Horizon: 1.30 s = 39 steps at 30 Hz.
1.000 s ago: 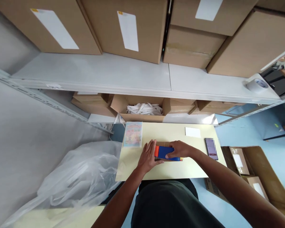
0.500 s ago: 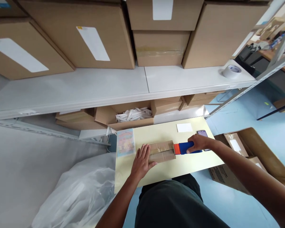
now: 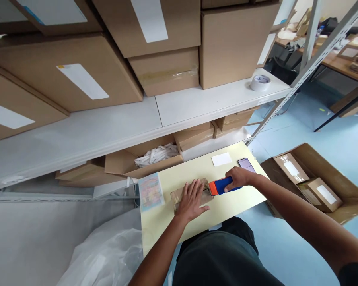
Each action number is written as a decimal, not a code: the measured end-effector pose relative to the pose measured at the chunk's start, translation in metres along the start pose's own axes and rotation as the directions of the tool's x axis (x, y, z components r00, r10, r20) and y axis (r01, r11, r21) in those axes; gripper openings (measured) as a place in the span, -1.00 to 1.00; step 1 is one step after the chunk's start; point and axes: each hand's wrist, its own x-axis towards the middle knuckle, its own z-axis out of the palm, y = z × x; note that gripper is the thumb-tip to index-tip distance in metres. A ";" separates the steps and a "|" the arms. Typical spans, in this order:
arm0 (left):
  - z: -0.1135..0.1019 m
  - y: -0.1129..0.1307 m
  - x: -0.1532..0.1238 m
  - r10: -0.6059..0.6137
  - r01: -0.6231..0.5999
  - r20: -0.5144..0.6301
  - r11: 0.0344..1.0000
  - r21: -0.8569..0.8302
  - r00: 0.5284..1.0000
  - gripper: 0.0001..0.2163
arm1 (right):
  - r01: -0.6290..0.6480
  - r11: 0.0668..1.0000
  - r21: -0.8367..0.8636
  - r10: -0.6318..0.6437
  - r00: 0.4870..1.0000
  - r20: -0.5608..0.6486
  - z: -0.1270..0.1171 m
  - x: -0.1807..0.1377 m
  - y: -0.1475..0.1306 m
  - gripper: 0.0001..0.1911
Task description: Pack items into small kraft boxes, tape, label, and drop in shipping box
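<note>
**Parcel pinned flat under the left grip, dispenser clasped in the right**

Head view. A pale yellow counter [image 3: 226,208] is seen from above, set against a white metal shelf [image 3: 197,104] loaded with large brown cardboard cartons [image 3: 77,75]. A white roll of tape [image 3: 260,83] is stood on the shelf's right end. Under the shelf, an open brown box of white paper strips [image 3: 156,154] is lodged just behind the counter's far edge. On the counter, a colourful flat packet in clear wrap [image 3: 150,191] is laid near the left edge, and a white paper slip [image 3: 221,159] and a dark smartphone [image 3: 246,165] are laid at the far right corner, just beyond the right wrist. A crumpled clear plastic bag [image 3: 107,254] is heaped on the floor to the left; a big open carton holding small labelled parcels [image 3: 316,186] is placed on the blue floor to the right.

A small brown taped cardboard parcel [image 3: 178,194] is laid mid-counter. The left grip [image 3: 192,198] is spread flat on top of it, fingers splayed, nothing clasped. The right grip [image 3: 238,176] is closed round the blue handle of a blue-and-orange tape dispenser [image 3: 219,185], whose orange head is held at the parcel's right end, just beside the left fingertips. Nothing is interposed between the two grips.
</note>
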 end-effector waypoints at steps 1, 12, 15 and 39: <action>0.001 0.000 0.001 -0.003 0.003 -0.003 1.000 0.004 1.000 -0.09 | 0.008 1.000 -0.009 -0.008 1.000 -0.007 -0.001 -0.001 -0.001 -0.38; -0.002 -0.007 -0.004 0.033 -0.034 -0.047 0.999 -0.012 0.998 -0.20 | -0.001 0.999 0.032 0.003 0.998 -0.066 -0.013 -0.007 -0.003 -0.37; -0.002 -0.006 -0.003 0.024 -0.025 -0.051 1.000 -0.018 0.998 -0.17 | -0.006 0.999 0.040 0.008 0.999 -0.043 -0.008 -0.004 0.003 -0.35; -0.005 -0.005 -0.004 0.029 -0.029 -0.007 0.998 0.060 1.000 -0.29 | -0.356 0.924 -0.138 0.354 0.934 -0.041 0.027 0.018 -0.015 -0.33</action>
